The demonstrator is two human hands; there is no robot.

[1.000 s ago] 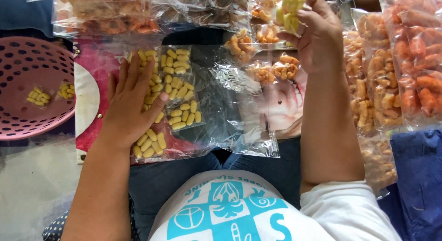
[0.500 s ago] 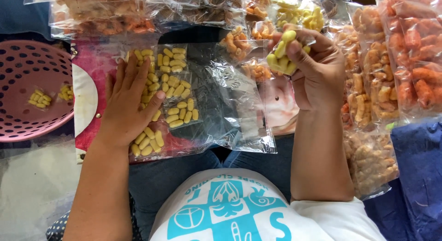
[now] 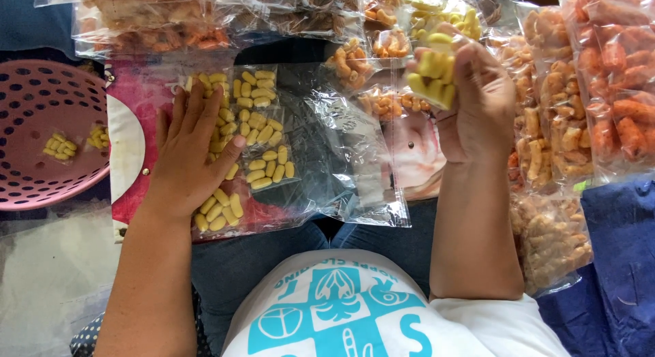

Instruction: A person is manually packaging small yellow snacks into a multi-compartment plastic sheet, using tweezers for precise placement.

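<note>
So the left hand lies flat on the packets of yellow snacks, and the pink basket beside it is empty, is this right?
Not quite. The head view shows the pink basket holds two small packets of yellow snacks. The left hand does lie flat on the packets of yellow snacks.

One pink basket (two small yellow-snack packets inside), two hands.

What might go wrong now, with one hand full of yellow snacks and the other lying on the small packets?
1. The right hand holds a loose handful of yellow snacks; pieces might drop among the orange snack bags.
2. The left hand lies flat on the filled packets; pressure might crush pieces.
3. The clear packets overlap on the lap and may slide off.
</note>
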